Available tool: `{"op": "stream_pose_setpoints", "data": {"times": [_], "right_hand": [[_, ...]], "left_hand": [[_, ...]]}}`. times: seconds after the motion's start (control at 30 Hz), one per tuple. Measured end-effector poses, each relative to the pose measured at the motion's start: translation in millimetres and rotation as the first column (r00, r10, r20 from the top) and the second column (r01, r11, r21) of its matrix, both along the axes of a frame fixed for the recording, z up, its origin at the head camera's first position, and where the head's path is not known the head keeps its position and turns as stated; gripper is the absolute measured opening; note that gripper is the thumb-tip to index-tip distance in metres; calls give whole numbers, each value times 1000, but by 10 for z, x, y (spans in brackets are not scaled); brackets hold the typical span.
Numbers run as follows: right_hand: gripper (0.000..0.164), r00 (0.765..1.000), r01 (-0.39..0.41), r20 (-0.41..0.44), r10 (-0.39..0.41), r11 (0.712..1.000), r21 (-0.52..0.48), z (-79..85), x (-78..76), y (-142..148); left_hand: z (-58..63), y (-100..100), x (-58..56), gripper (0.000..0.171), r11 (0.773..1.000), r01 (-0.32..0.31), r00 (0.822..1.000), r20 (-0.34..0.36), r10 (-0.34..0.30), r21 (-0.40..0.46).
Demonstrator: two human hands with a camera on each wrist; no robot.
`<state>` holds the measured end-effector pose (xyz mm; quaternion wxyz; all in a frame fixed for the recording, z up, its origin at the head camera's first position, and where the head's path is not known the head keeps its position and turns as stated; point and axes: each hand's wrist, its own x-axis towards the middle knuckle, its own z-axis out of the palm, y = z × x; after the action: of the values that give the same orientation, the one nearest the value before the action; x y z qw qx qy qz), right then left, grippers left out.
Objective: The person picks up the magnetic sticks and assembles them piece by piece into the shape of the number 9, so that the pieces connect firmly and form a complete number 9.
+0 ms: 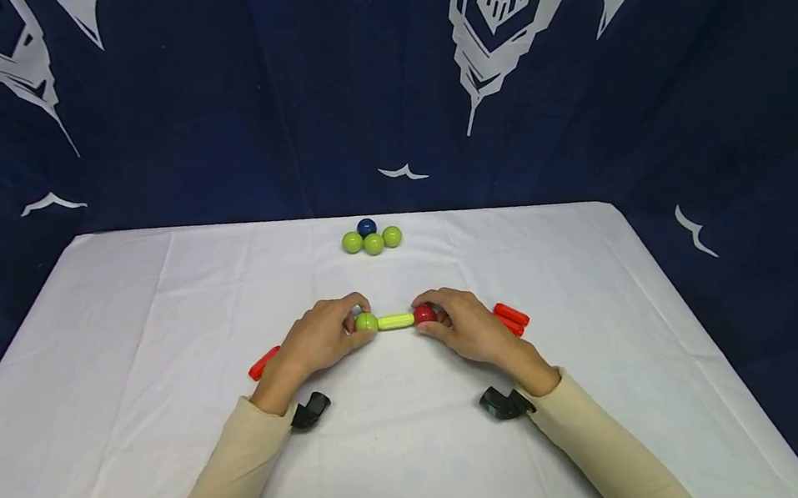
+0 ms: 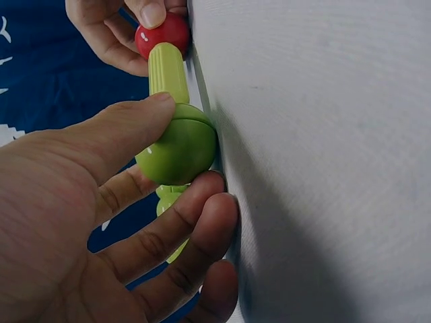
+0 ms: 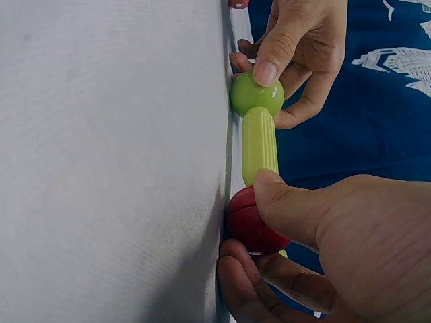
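A yellow-green ridged rod (image 1: 397, 322) joins a green ball (image 1: 367, 322) at its left end to a red ball (image 1: 424, 314) at its right end, all lying level on the table. My left hand (image 1: 323, 335) pinches the green ball between thumb and fingers. On the other side, my right hand (image 1: 471, 325) holds the red ball the same way, its thumb near the rod's end in the right wrist view. Behind the green ball, the left wrist view shows part of another green piece (image 2: 172, 195), mostly hidden by fingers.
Three loose green balls (image 1: 373, 244) and a dark blue ball (image 1: 366, 227) cluster toward the back of the white-clothed table (image 1: 412, 466). One red rod (image 1: 264, 363) lies beside my left wrist; two red rods (image 1: 511, 316) lie beyond my right hand. A dark blue patterned curtain (image 1: 364, 102) hangs behind.
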<state>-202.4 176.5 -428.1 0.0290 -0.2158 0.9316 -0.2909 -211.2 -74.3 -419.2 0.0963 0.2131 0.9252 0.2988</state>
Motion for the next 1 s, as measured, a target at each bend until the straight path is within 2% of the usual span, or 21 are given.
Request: {"op": "stream_pose_setpoints", "data": {"times": [0.37, 0.57, 0.73, 1.0], "right_hand": [[29, 1000, -4, -23, 4, 1000, -10, 3, -2, 9], [30, 1000, 8, 19, -7, 1000, -7, -18, -21, -8], [30, 1000, 9, 17, -9, 1000, -12, -26, -24, -11], [31, 1000, 5, 15, -4, 1000, -7, 16, -5, 8]], "left_hand": [[7, 10, 2, 31, 1000, -9, 1000, 7, 9, 23], [76, -35, 43, 38, 999, -28, 1000, 8, 28, -20], [160, -148, 109, 39, 998, -54, 998, -18, 53, -39], [242, -502, 287, 27, 998, -38, 997, -61, 41, 50]]}}
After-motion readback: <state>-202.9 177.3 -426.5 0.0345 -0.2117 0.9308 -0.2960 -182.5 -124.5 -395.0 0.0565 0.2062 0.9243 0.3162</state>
